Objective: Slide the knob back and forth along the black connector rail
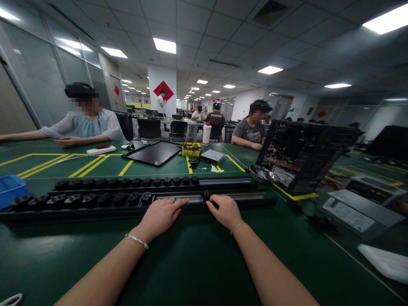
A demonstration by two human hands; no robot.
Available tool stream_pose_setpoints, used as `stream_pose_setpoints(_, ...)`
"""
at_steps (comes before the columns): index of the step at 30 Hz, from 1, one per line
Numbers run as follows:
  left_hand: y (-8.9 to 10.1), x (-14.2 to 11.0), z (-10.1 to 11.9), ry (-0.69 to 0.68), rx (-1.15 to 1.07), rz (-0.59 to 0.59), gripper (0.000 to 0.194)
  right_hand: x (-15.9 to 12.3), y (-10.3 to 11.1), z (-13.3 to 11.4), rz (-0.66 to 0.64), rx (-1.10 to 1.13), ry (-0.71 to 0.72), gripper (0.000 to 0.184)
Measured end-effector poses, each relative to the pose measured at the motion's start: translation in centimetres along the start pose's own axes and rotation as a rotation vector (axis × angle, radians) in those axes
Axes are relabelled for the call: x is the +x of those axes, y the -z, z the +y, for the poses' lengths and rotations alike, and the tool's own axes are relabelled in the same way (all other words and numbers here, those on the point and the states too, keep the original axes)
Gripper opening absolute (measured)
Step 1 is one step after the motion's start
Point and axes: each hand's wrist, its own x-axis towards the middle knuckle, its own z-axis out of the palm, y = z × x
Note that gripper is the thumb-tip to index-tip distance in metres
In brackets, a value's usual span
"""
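Two long black tracks lie side by side across the table, the far track (223,181) and the near track (251,196). Rows of round black socket modules (105,199) fill their left parts, and bare grey channel shows on the right. My left hand (161,216) rests on the near track just right of its row, fingers stretched along the channel. At the channel, my right hand (225,210) has thumb and forefinger closed on a small round black socket module (206,195), seen nearly edge-on. Its underside is hidden.
An open computer case (299,153) and a power supply (360,208) stand right; a metal bowl (263,173) sits by the case. A blue bin (12,191) is left. Beyond the tracks lie a flat black panel (153,153) and a grey drive (212,157). Co-workers sit across.
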Motion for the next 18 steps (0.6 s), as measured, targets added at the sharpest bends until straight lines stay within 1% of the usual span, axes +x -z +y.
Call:
stream_pose_setpoints(3,0.2,0.0,0.1,0.006,-0.012,-0.006,0.043,-0.1,0.1,-0.3,0.024,0.013,-0.056,0.022)
stream_pose_setpoints(6,0.3,0.0,0.2,0.006,-0.02,-0.01,0.043,0.0,-0.1,-0.7,0.087,0.027,-0.207,0.021)
stream_pose_setpoints(8,0.4,0.0,0.3,0.014,-0.023,-0.017,0.043,0.2,-0.3,-1.0,0.14,0.043,-0.292,0.027)
stream_pose_setpoints(11,0.4,0.0,0.3,0.02,-0.026,-0.018,0.042,0.7,-0.7,-1.5,0.198,0.072,-0.303,0.044)
stream_pose_setpoints(13,0.3,0.1,0.3,0.017,-0.02,-0.009,0.042,1.0,-1.0,-1.8,0.17,0.087,-0.297,0.045)
stream_pose_setpoints(16,0.3,0.0,0.3,0.012,-0.012,-0.002,0.041,1.2,-1.1,-2.0,0.08,0.106,-0.327,0.035)
stream_pose_setpoints(18,0.3,0.0,0.4,0.009,-0.006,-0.002,0.041,1.3,-1.0,-2.1,0.04,0.122,-0.346,0.033)
